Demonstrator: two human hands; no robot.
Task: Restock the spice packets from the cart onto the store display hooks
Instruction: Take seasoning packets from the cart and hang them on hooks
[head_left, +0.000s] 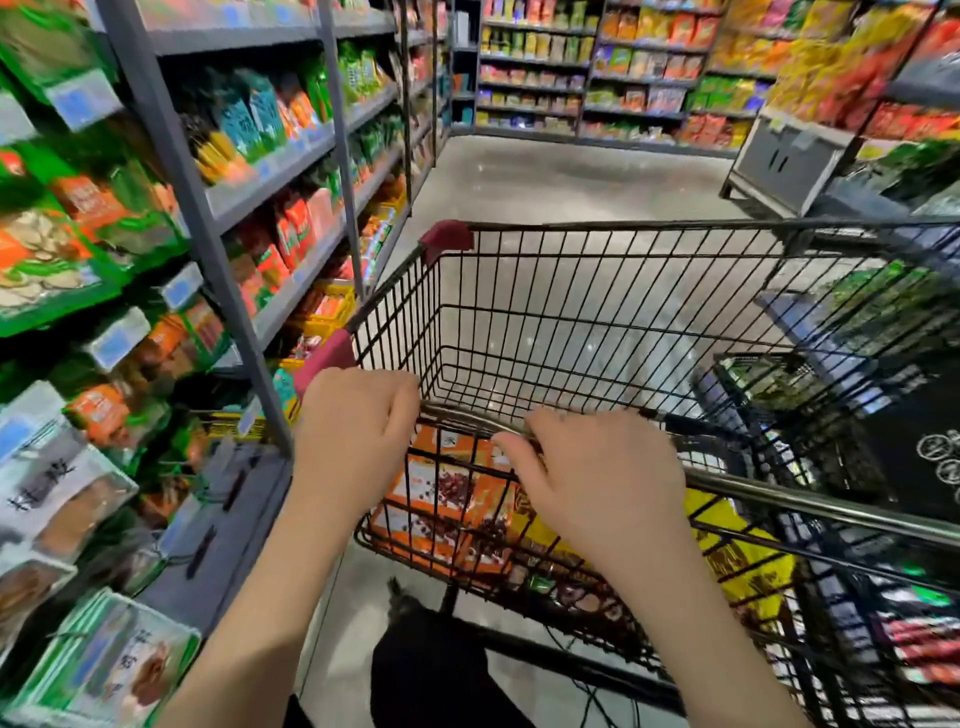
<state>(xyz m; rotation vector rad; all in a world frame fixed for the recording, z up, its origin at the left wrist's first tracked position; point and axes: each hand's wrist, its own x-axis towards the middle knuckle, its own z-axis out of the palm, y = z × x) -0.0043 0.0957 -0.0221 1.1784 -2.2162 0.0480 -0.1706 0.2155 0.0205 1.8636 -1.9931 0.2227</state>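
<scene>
A black wire shopping cart with dark red corner guards stands in the aisle in front of me. My left hand grips the near rim of the cart at its left corner. My right hand grips the metal handle bar a little to the right. Orange spice packets with red contents lie in the cart's near compartment below my hands, with yellow packets beside them. The big front basket shows only floor through its wires.
Grey shelving packed with hanging and stacked packets runs along my left, close to the cart. More shelves fill the far wall and the right side. A grey cabinet stands at right. Bare floor stretches ahead.
</scene>
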